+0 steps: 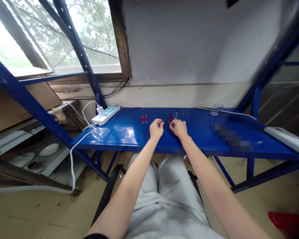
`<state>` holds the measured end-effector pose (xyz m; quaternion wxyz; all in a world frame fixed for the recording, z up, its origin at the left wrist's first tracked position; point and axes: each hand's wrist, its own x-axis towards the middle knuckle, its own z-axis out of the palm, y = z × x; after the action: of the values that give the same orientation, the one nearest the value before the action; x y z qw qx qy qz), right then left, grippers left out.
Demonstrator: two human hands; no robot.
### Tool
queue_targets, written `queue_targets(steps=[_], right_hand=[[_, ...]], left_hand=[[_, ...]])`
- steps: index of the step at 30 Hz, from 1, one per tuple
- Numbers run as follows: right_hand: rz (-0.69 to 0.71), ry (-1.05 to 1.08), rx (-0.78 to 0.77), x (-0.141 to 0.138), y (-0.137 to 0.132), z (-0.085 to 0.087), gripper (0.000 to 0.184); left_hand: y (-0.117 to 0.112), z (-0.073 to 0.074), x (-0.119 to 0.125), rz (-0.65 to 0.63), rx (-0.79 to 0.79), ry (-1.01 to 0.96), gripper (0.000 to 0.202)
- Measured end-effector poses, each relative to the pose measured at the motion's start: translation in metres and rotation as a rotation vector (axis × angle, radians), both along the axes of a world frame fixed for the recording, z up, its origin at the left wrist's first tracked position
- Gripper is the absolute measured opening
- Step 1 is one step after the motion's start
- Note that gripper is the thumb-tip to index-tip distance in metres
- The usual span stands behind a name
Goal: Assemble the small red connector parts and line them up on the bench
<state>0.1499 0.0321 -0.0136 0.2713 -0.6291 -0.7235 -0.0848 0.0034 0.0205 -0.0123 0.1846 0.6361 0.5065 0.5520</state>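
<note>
Both hands at work over the blue table, forearms reaching in from the near side. Left hand: thumb and forefinger pinched together on the left end of a slim dark piece. Right hand: fingertips closed at the right end of the same piece, a bluish bit showing at the tips; cannot tell whether that is part of it or separate. The dark piece thus spans the gap between the two sets of fingers, lying roughly level. Just beyond the right fingers, a dark red item and, right of it, a clear item, both partly hidden by the hand. Farther off, beyond and to the right of those fingers, a group of tiny pieces, too small to make out. Left of the left fingers and slightly beyond, two red pieces, left one and right one, side by side, apart. Well left of the left fingers, a white power strip with a plug in it. Well right of the right fingers, toward the back edge, a clear glass; nearer the front on that side, a blurred-out dark object.
</note>
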Motion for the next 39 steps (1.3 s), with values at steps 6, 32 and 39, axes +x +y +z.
queue_targets(steps=[6, 32, 39], right_hand=[[-0.013, -0.041, 0.004, -0.002, -0.002, 0.001, 0.011], [0.08, -0.016, 0.153, -0.003, -0.006, -0.001, 0.011], [0.098, -0.056, 0.165, -0.002, -0.005, -0.001, 0.013]], left_hand=[[-0.004, 0.003, -0.001, -0.035, 0.056, 0.07, 0.022], [-0.003, 0.001, 0.004, -0.134, 0.084, 0.102, 0.023], [-0.002, -0.002, 0.005, -0.144, 0.053, 0.11, 0.024]])
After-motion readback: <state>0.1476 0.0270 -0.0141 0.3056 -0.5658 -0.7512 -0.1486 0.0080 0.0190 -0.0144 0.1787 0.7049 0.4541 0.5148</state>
